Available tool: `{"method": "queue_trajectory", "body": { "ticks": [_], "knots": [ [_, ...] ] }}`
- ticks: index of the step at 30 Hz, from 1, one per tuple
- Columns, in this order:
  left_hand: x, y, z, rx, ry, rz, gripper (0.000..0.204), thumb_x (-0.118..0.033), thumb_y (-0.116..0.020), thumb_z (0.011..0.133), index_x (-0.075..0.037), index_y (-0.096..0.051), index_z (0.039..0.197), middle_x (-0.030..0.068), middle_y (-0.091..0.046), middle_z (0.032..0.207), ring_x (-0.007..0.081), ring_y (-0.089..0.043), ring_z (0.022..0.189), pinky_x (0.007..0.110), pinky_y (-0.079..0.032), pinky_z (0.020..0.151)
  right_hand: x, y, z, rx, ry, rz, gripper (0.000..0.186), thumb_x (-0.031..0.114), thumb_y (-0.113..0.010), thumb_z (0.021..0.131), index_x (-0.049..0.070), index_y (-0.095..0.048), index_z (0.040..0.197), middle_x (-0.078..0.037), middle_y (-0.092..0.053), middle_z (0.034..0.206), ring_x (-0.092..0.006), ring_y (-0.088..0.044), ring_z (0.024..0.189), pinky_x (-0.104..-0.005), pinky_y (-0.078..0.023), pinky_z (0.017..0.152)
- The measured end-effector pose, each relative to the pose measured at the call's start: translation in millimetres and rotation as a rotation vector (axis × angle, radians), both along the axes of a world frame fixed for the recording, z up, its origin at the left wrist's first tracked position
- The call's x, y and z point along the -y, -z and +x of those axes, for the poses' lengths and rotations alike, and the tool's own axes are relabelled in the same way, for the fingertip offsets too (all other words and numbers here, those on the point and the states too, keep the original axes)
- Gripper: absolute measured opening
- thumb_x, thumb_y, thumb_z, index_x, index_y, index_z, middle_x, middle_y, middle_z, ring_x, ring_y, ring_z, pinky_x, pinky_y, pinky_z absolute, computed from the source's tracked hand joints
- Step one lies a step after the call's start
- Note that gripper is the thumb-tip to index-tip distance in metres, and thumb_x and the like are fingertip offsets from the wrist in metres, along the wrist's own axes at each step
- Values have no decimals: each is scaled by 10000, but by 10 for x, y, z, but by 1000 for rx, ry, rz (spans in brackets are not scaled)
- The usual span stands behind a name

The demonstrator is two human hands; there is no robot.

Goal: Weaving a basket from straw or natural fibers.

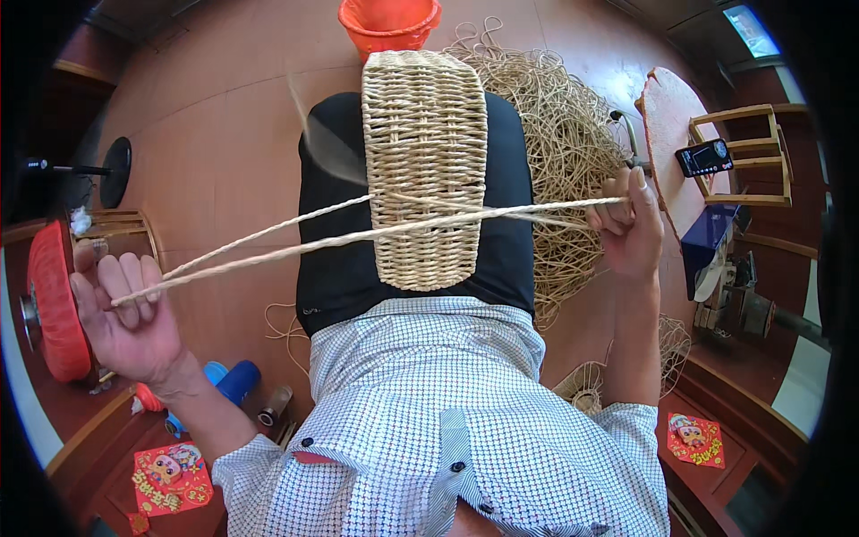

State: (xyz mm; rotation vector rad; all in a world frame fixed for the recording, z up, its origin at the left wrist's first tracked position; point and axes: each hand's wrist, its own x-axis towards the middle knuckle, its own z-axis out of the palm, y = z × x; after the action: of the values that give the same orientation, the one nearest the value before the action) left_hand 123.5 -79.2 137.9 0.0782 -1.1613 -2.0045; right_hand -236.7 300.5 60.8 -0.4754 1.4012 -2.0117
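the floor [224, 152] is reddish brown and fills the upper half of the view. at 1 o'clock a big loose heap of rattan [573, 152] lies on it, just beside the person's lap. the person's checked shirt [447, 421] fills 6 o'clock, with dark trousers [335, 259] above it. on the lap, at the centre and reaching toward 12 o'clock, lies the weave [425, 170], a pale woven panel with rounded ends, long axis pointing away from the person. at 9 o'clock a red lantern [49, 304] sits at the rim. at 12 o'clock an orange bucket [389, 22] stands just beyond the far end of the weave. at 3 o'clock a pink board [671, 143] leans by a wooden frame [747, 152].

two strands [313, 242] run from the weave's middle out to 9 o'clock, taut and nearly side by side; one goes on across the panel to 3 o'clock. the left hand [125, 313], at 8 o'clock, has its fingers clenched round the strand ends, palm up. the right hand [631, 228], at 3 o'clock, is clenched on the other end of the strand, thumb up, well apart from the left. a small black device [705, 157] rests on the frame.
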Motion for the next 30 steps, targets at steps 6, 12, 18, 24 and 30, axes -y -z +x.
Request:
{"method": "queue_trajectory", "body": {
  "ticks": [6, 12, 18, 24, 30],
  "knots": [
    [282, -298, 404, -25, -90, -5, 303, -182, -513, 1130, 77, -631, 1234, -36, -323, 591, 73, -261, 557, 269, -270, 549, -325, 129, -241, 24, 230, 234, 346, 322, -604, 1099, 158, -494, 815, 93, -298, 639, -19, -260, 514, -234, -282, 484],
    [1107, -183, 1083, -26, -177, 49, 238, -128, -517, 1127, 79, -625, 1175, -26, -300, 582, 73, -248, 538, 265, -243, 539, -681, 133, -328, 33, 212, 251, 236, 278, -584, 1121, 136, -547, 936, 105, -362, 698, 0, -267, 530, -203, -219, 468],
    [1820, 393, 1470, 483, -940, 107, 237, -181, -636, 1072, 25, -724, 1147, -52, -322, 597, 61, -297, 530, 261, -271, 505, -380, -82, 0, -46, -96, 363, 149, 219, -583, 1101, 94, -624, 1031, 120, -391, 748, 17, -320, 617, -186, -236, 534],
    [284, 177, -175, 1265, -753, -1158, 432, -351, -577, 1097, 3, -710, 1305, 123, -748, 1204, 245, -676, 1209, 380, -484, 1075, 516, -336, 859, -204, -373, 325, 129, 112, -630, 1065, 2, -696, 1079, -13, -667, 957, -94, -642, 851, -268, -556, 787],
    [-1477, 364, -924, 777, 253, -657, 590, -80, -702, 1008, -88, -490, 1559, 189, -683, 1377, 292, -745, 1152, 359, -597, 931, 865, -299, 1251, -238, -377, 236, 126, 95, -678, 1041, -25, -673, 1077, -46, -671, 895, -77, -654, 812, -266, -555, 714]
  ]
}}
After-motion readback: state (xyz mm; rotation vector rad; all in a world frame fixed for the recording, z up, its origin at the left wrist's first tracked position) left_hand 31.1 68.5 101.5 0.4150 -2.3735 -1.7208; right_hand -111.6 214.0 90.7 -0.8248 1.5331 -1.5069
